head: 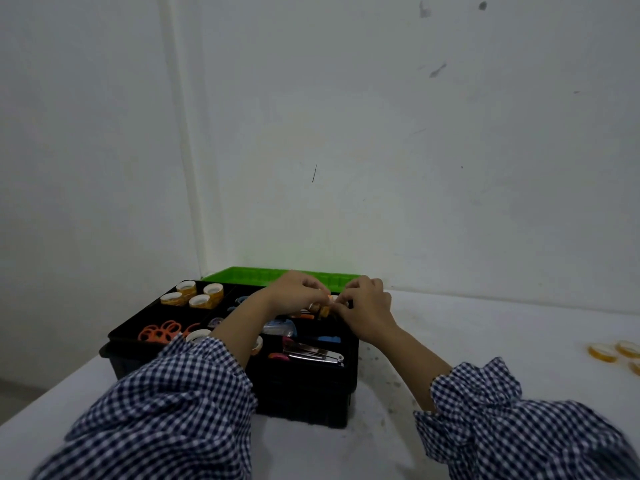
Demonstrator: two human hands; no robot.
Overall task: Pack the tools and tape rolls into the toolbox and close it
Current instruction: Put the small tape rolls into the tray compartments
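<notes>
A black toolbox (pixel 311 393) stands open on the white table, its green lid (pixel 263 276) lying flat behind it. Several yellow tape rolls (pixel 199 295) stand in its back left compartment. Orange-handled scissors (pixel 161 331) lie at the front left, a metal stapler-like tool (pixel 311 354) at the front right. My left hand (pixel 294 292) and my right hand (pixel 363 303) meet over the back right compartment, fingers pinched together on a small yellow tape roll (pixel 325 308). The hands hide most of that roll.
More yellow tape rolls (pixel 620 351) lie on the table at the far right edge of view. A white wall stands close behind the toolbox, with a corner at the left. The table's left edge runs diagonally near the box.
</notes>
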